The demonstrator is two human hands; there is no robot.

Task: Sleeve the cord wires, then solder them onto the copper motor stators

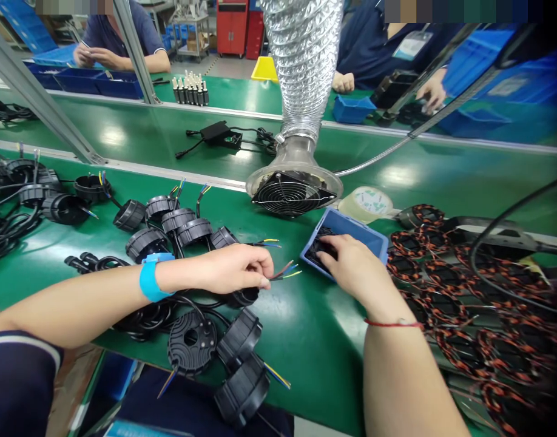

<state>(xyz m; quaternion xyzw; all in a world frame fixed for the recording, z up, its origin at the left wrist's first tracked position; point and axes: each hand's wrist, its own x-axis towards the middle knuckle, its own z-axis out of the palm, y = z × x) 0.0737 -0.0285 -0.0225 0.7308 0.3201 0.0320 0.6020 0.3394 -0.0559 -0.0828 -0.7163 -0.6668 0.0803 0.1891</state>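
- The left hand (pixel 235 267), with a blue wristband (pixel 151 278) on its wrist, pinches the bared coloured wires (pixel 285 271) near the middle of the green bench (pixel 315 328).
- The right hand (pixel 351 267) reaches into the blue tray (pixel 363 235), fingertips on small black parts (pixel 321 244); whether they grip one cannot be told.
- Black round housings (pixel 178 221) with leads spread from the left edge to the near edge.
- Orange-and-black coils (pixel 442 279) crowd the right edge.
- A fan (pixel 290 193) under a foil duct (pixel 303 60) and a tape roll (pixel 367 203) stand at the far edge.
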